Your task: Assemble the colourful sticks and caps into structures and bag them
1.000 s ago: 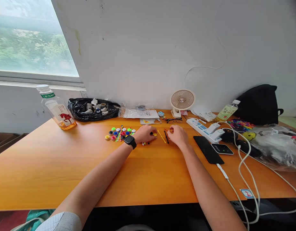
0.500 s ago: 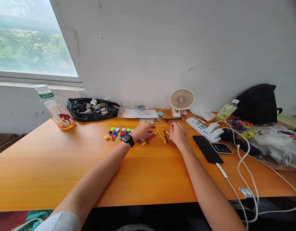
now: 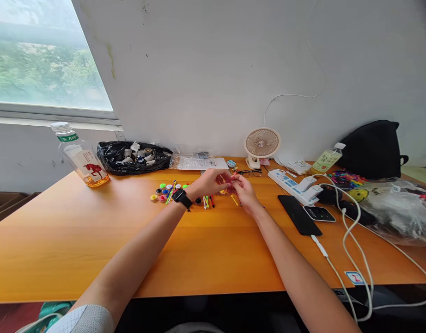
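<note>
So the big change is the hands have come together: half a second ago the left hand (image 3: 209, 183) was reaching over the sticks and the right hand (image 3: 246, 193) was off to its right, and now their fingertips meet just right of the middle of the frame. The right fingers look pinched on a small red piece (image 3: 233, 176), up where the two hands meet; whether the left has a real grip on it too, I can't tell, fingers are in the way. My read is it's gone from one-handed picking to two-handed fiddling with that one piece. The shift also means the right hand now hides most of the yellow stick (image 3: 234, 200), only its near end pokes out below the fingers. Just left of that, under the left wrist with its black watch (image 3: 182, 198), there's a bunch of loose coloured sticks (image 3: 207, 202), and further left a cluster of round caps, with a yellow cap (image 3: 154, 198) at the near edge, all on the wooden counter (image 3: 206, 259). Further out, a black phone (image 3: 299, 215) lies right of centre, a small fan (image 3: 262, 142) stands behind the hands, and a tea bottle (image 3: 84, 162) is over at the left side.
</note>
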Demonstrator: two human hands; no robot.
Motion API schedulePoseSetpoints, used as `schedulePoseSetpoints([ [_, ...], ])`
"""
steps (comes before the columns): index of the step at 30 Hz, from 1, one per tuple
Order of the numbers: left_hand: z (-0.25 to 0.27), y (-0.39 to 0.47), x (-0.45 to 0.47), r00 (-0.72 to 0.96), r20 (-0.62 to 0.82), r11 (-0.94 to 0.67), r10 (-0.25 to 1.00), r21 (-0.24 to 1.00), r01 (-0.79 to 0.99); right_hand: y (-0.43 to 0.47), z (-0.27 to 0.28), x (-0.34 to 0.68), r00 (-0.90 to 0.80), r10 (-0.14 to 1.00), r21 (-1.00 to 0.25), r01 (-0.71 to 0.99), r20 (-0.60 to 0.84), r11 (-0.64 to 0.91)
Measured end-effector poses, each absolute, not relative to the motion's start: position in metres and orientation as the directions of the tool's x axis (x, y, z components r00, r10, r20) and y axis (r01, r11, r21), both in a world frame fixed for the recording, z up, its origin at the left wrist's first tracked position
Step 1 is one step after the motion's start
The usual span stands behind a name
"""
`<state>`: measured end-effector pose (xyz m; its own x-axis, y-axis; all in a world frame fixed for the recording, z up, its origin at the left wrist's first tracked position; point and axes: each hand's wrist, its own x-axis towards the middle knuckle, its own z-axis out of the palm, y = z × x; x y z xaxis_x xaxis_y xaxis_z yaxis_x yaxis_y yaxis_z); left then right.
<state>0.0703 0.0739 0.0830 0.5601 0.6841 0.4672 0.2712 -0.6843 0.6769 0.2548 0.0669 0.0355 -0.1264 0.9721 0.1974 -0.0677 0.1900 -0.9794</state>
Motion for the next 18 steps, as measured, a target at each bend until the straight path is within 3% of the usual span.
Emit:
schedulePoseSetpoints([
  [6,0.087,0.077,0.062,0.599,0.437,-0.68,0.671,0.684,0.263,0.061,0.042,0.255,-0.211,0.966,-0.976,-0.187,0.148,0.109],
  [15,0.096,0.074,0.053,0.635,0.421,-0.71,0.648,0.634,0.306,0.059,0.04,0.253,-0.274,0.946,-0.98,-0.147,0.172,0.135],
  [18,0.098,0.071,0.054,0.653,0.375,-0.678,0.659,0.671,0.3,0.056,0.043,0.251,-0.286,0.943,-0.984,-0.097,0.173,0.151],
])
